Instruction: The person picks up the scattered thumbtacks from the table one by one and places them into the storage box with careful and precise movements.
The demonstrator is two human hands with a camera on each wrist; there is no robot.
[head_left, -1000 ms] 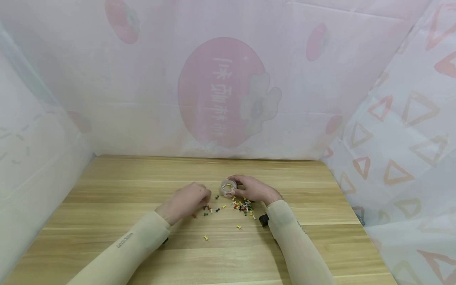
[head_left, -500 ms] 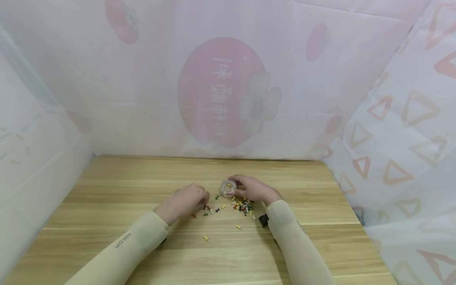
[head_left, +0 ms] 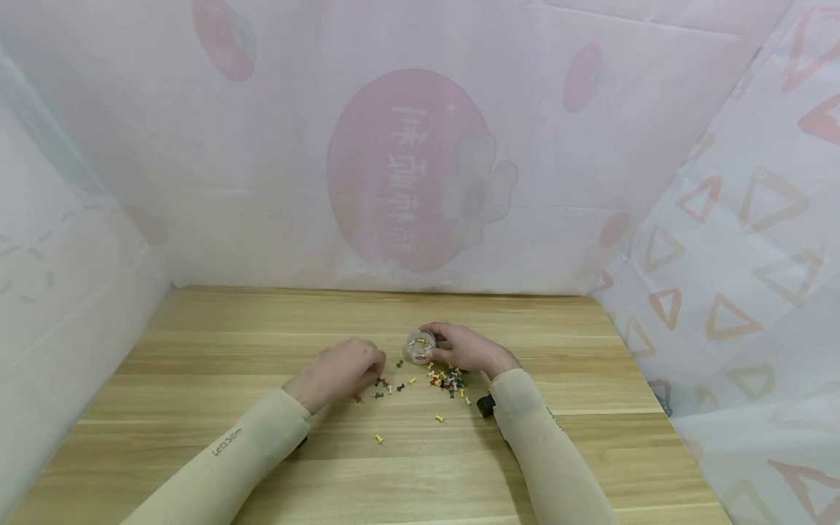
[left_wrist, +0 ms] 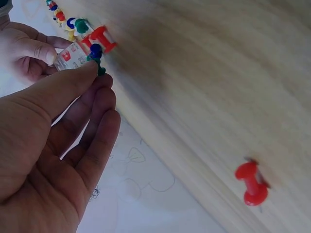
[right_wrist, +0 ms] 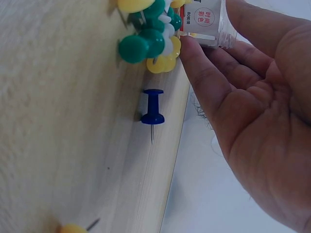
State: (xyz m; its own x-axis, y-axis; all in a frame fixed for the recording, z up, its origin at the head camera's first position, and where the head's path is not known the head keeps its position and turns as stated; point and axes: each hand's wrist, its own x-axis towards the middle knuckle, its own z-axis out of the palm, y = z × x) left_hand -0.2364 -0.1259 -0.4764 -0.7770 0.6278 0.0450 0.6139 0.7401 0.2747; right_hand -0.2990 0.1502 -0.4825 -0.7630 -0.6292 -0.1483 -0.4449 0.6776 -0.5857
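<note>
My right hand (head_left: 469,348) grips a small clear plastic jar (head_left: 412,354) that stands on the table with its round mouth up and a few push pins inside. A printed label (right_wrist: 201,17) on the jar shows in the right wrist view. To the left, my left hand (head_left: 344,368) is low over the table; in the left wrist view its thumb and fingertips pinch a green push pin (left_wrist: 101,70). Just past those fingertips are a blue push pin (left_wrist: 95,50) and a red push pin (left_wrist: 102,39). The head view hides the left fingertips behind the hand.
A heap of mixed push pins (head_left: 448,379) lies in front of the jar. Single pins are scattered nearby, among them a yellow push pin (head_left: 379,439) nearer me and a red push pin (head_left: 357,399) beneath my left hand. Printed cloth (head_left: 262,219) stands behind the wooden table (head_left: 525,452).
My left hand and sleeve have shifted slightly left, and a white push pin by its fingers has moved a little. My right hand and the jar have stayed in place.
</note>
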